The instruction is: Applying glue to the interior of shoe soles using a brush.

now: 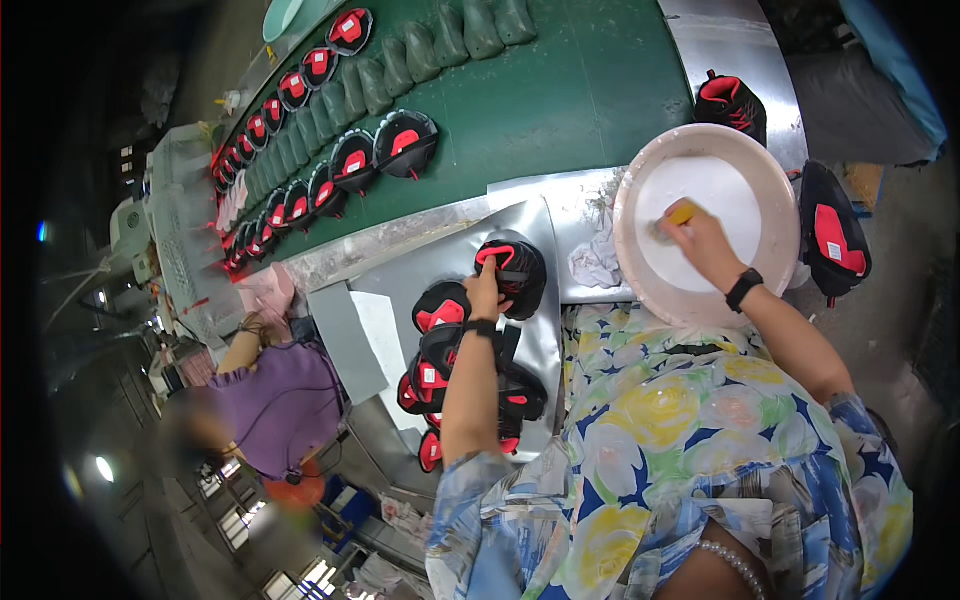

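My left hand (484,294) is closed on a black shoe upper (527,283) with red lining, over a metal sheet (540,370). More black-and-red shoe uppers (437,308) are heaped beside and below that hand, partly hidden by my forearm. My right hand (706,246) is inside a wide pale pink basin (783,240), its fingers closed round a small brush (683,214) with a yellow end. White liquid or paste (700,185) covers the basin's bottom, and the brush's pale tip is close to it or in it.
A green conveyor belt (590,90) carries rows of shoe uppers (405,143) and dark green shoe lasts (450,35). A crumpled white cloth (597,262) lies left of the basin. Shoes (735,105) stand behind and right (835,235) of it. A co-worker in purple (285,405) sits at left.
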Tool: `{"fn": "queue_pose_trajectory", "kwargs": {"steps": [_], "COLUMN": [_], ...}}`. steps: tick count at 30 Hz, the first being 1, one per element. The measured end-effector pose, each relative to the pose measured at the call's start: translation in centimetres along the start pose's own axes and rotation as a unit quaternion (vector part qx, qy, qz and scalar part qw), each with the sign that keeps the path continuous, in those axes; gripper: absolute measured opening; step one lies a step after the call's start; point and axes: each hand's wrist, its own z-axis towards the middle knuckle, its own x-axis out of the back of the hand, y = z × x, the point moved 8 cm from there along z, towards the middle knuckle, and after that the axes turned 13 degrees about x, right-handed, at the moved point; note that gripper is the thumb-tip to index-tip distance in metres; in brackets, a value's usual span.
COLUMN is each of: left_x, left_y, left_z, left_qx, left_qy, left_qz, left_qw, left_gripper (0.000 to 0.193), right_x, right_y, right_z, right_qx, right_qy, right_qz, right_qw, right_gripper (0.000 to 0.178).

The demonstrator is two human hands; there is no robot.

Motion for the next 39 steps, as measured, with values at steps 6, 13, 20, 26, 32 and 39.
{"fn": "queue_pose_trajectory", "kwargs": {"steps": [6,13,20,26,32,39], "left_x": [1.4,-1.7,-9.0,-7.5,-8.5,-8.5], "left_y": [4.8,9.1,10.1,10.2,11.2,12.6], "left_z": [0.0,-14.9,-21.0,-24.3,-28.5,-32.7], "left_qx": [-0.336,-0.176,-0.264,-0.719,-0.748,-0.811], "left_qy": [-0.006,-0.366,-0.47,0.082,0.129,0.044], "left_qz": [0.321,-0.03,0.002,0.293,0.154,0.063], "left_qw": [0.885,0.913,0.843,0.624,0.632,0.581], "left_gripper": [0.043,0.054,0.055,0.076,0.068,0.055], "right_x": [-1.9,6.9,7.9,9.8,7.4,4.2], "right_y": [-3.3,-6.4,-14.5,-11.2,-8.1,-8.2], "right_z": [-2.2,2.5,5.2,3.1,1.3,-0.6], "right_qx": [0.192,0.149,0.265,0.13,0.0,-0.107], "right_qy": [-0.254,-0.124,-0.068,0.037,0.096,0.032], "right_qz": [-0.141,-0.033,0.099,0.009,0.115,0.306], "right_qw": [0.937,0.98,0.957,0.991,0.989,0.945], "right_gripper": [0.022,0.022,0.025,0.031,0.035,0.036]}}
